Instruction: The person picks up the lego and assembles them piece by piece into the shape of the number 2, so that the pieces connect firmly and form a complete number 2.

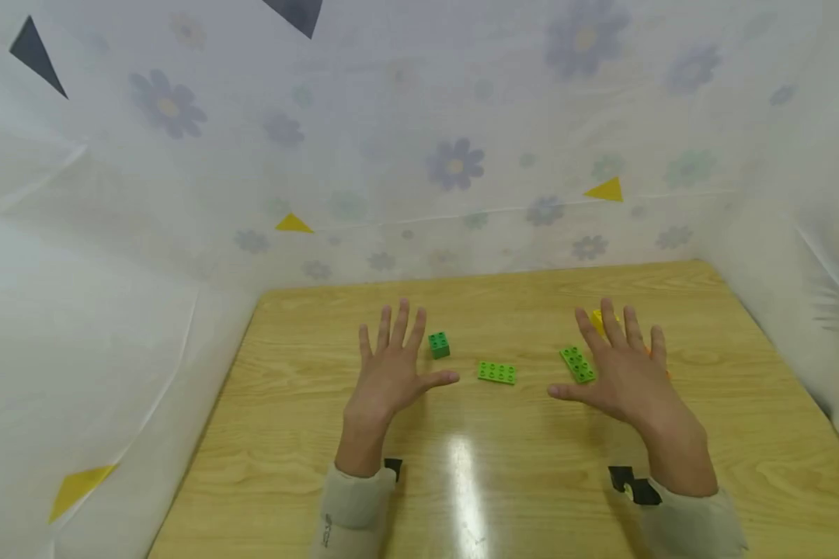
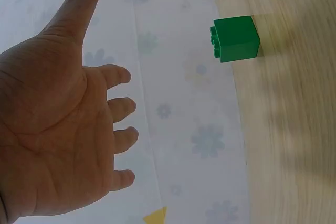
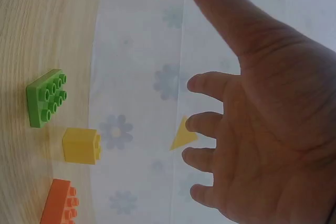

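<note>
My left hand (image 1: 389,373) is held over the table with its fingers spread and nothing in it. Just right of its fingers stands a dark green square brick (image 1: 439,345), also in the left wrist view as a green block (image 2: 237,39). Between the hands lies a flat lime green plate brick (image 1: 496,373). My right hand (image 1: 628,380) hovers, fingers spread, above a second lime green brick (image 1: 577,364), a yellow brick (image 1: 597,320) and an orange brick (image 3: 58,202). In the head view that hand partly hides the yellow and orange ones.
The wooden table (image 1: 517,497) is walled at the back and sides by a white flowered sheet (image 1: 391,140). Yellow triangles (image 1: 604,189) and dark ones mark the sheet. Black patches (image 1: 635,486) show beside the sleeve cuffs.
</note>
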The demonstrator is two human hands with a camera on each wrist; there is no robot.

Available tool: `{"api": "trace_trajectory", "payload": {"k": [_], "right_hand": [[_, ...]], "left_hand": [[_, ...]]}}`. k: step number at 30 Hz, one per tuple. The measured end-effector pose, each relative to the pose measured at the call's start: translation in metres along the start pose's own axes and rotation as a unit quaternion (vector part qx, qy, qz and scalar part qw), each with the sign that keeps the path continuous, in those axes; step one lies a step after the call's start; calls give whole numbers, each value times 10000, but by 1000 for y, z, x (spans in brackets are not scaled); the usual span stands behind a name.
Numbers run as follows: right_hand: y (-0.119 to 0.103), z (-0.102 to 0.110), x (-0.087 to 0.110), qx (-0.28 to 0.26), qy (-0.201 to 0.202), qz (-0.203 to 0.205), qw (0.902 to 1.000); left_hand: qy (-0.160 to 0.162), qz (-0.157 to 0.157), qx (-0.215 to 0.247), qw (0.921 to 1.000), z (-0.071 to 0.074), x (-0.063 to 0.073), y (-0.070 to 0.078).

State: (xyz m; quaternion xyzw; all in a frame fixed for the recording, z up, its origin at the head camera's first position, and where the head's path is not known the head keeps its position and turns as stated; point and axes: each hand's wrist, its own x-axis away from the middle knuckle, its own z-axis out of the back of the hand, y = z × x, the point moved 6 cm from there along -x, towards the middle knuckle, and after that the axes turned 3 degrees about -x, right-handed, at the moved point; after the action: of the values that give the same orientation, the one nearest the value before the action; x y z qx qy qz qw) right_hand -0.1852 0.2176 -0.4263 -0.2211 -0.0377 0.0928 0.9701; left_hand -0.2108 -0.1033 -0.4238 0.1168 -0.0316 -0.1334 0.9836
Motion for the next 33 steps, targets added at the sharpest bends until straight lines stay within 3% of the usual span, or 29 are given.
{"api": "trace_trajectory", "payload": {"k": [5,13,18,22,26,33], "right_hand": [[19,6,-5,-111,360,3,9993],[52,14,-6,-479,990,-97,9939],[60,15,-12,-513,1330,52,9898],[64,13,-15,-531,1373,26,9891],[67,12,-14,-554,1372,-47,9890],[69,12,-13,-602,1267,-125,9900]], "left_hand": [[-103,-402,-3,9991,-7,-5,10],[364,-1066,-118,9936,-19,-15,34],[345,-1467,336,9880,-33,-18,50],[-28,-1384,419,9895,-53,-22,53],[-211,-1261,123,9917,-71,-26,53],[-268,-1076,-460,9928,-81,-27,58]]}}
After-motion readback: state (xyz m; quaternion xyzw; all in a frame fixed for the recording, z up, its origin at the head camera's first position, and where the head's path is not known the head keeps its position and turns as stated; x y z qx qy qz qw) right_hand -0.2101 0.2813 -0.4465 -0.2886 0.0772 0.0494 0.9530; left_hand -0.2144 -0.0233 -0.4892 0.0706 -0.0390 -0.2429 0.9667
